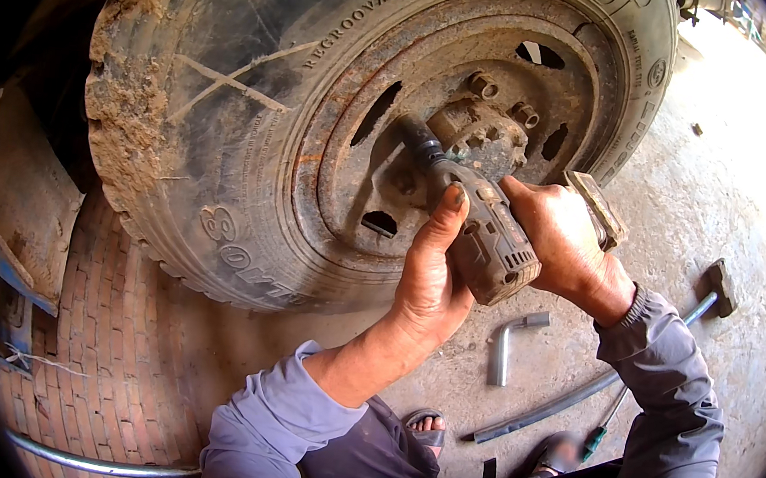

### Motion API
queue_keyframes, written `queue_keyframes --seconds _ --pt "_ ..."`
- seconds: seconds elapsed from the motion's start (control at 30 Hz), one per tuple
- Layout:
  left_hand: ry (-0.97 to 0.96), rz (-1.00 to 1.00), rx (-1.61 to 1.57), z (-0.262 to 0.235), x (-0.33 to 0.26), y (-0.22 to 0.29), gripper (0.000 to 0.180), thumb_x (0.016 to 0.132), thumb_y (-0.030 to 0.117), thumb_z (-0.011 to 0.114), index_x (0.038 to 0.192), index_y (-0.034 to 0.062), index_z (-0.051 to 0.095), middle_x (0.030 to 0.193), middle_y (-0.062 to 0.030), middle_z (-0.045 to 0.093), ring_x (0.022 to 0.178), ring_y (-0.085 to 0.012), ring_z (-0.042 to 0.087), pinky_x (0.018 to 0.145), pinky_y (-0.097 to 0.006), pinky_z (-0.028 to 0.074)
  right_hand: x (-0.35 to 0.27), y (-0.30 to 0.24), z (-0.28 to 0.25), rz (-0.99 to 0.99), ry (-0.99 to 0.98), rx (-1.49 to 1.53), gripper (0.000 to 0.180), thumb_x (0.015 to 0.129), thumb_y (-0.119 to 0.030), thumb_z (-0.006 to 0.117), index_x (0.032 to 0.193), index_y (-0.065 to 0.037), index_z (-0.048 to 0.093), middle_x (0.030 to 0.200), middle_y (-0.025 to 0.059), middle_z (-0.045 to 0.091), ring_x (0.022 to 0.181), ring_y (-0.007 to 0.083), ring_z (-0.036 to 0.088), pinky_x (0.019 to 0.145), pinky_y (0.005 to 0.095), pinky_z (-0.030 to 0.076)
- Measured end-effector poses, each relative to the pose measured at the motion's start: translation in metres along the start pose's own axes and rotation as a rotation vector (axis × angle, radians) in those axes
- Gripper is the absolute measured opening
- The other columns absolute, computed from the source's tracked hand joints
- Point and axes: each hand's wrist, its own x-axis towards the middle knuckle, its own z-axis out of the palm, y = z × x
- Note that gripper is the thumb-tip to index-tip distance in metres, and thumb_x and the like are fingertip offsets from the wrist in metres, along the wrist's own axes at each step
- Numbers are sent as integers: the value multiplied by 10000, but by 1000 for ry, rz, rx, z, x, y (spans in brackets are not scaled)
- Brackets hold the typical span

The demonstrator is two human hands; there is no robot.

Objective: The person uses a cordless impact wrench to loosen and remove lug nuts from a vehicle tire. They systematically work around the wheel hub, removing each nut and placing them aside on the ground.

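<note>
A dusty cordless impact wrench (483, 226) points up and left at the rusty wheel rim (357, 126). Its dark socket (420, 139) reaches the rim beside the hub (478, 133); the nut under it is hidden. My right hand (560, 236) is wrapped round the wrench's handle, with the battery (596, 209) beyond my knuckles. Against the tool's left side, my left hand (436, 267) grips the body with the thumb up. Two wheel nuts (483, 86) show at the hub's far side. Around the rim sits a worn, muddy tyre (216, 149).
On the concrete floor lie an L-shaped wrench (507, 343), a long metal pipe (552, 402), a hammer (719, 288) and a green-handled screwdriver (595, 442). My sandalled feet are close to the pipe. At left are brick paving (107, 323) and a blue-edged metal panel (23, 191).
</note>
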Motion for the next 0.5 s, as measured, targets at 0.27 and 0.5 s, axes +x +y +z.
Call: queue_keyframes --seconds 0.27,0.5 --pt "-17 -5 -8 0 0 1 651 892 475 716 1331 61 473 1209 -51 573 1136 -163 568 1014 -337 471 0 -1 -2 23 -31 -9 293 733 -177 731 923 -30 564 736 220 661 759 413 679 671 478 539" --pt "29 7 -4 0 1 -1 603 894 484 701 1295 72 520 1182 -76 618 1102 -224 605 995 -409 494 0 -1 -3 5 -21 -3 293 729 -169 730 928 -30 566 739 223 660 765 417 676 671 479 536"
